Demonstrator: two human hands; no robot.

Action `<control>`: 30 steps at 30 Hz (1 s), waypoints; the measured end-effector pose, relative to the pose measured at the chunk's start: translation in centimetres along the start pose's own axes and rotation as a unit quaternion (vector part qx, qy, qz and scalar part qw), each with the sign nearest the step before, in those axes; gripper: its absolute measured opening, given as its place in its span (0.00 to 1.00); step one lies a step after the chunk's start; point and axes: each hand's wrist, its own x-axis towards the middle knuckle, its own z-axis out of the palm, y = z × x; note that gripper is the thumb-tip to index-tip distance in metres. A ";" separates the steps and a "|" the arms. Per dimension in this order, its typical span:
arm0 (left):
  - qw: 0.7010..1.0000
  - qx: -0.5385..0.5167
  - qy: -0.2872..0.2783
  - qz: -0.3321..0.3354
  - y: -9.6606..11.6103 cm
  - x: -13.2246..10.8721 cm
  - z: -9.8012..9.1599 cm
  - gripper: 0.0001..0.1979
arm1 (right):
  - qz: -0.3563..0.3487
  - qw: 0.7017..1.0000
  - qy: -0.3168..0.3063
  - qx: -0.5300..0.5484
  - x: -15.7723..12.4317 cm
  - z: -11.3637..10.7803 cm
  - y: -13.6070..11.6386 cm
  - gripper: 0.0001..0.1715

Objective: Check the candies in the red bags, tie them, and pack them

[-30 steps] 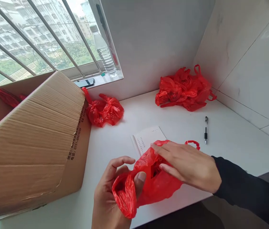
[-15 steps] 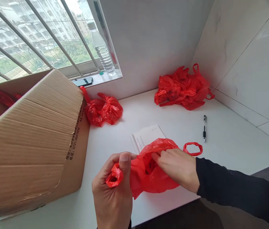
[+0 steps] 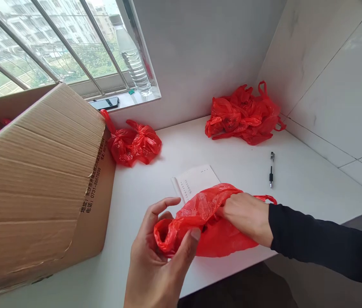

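A crumpled red plastic bag (image 3: 214,237) lies at the near edge of the white table (image 3: 302,184), held between both hands. My left hand (image 3: 157,261) grips the bag's left end, thumb pressed on the plastic and fingers curled behind it. The fingers of my right hand (image 3: 248,214) are tucked into the bag's folds near its middle; a black sleeve covers that arm. One red handle loop (image 3: 269,198) sticks out to the right of that hand. A white sheet of paper (image 3: 195,179) lies just behind the bag.
A large open cardboard box (image 3: 36,179) fills the left side. One knotted red bag (image 3: 132,143) sits beside it, and a pile of red bags (image 3: 243,115) lies in the far corner. A pen (image 3: 271,169) lies to the right. A water bottle (image 3: 129,55) and phone (image 3: 104,103) rest on the windowsill.
My left hand has loosened from a tight pinch on a bunched end to a wider hold. The right hand has pushed deeper into the bag, and the handle loop has moved closer to it.
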 end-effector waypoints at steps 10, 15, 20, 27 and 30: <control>0.989 0.037 0.100 0.100 -0.6 0.9 0.8 0.12 | 0.033 0.990 -0.096 -0.094 -0.2 -2.3 -0.6 0.14; 0.981 0.049 0.115 0.148 -0.3 0.6 1.7 0.06 | -0.012 0.995 -0.075 -0.063 -0.1 -0.8 -0.3 0.13; 0.991 -0.019 0.088 0.101 -0.5 0.2 1.9 0.20 | 0.030 0.995 -0.051 -0.079 2.0 0.3 -0.5 0.13; 0.986 -0.142 0.024 0.079 -0.9 0.9 1.1 0.21 | 0.068 0.992 -0.061 -0.092 3.8 0.3 0.0 0.19; 0.983 -0.163 0.002 0.087 -0.4 1.1 0.6 0.15 | 0.070 0.994 -0.051 -0.068 4.0 0.3 0.3 0.18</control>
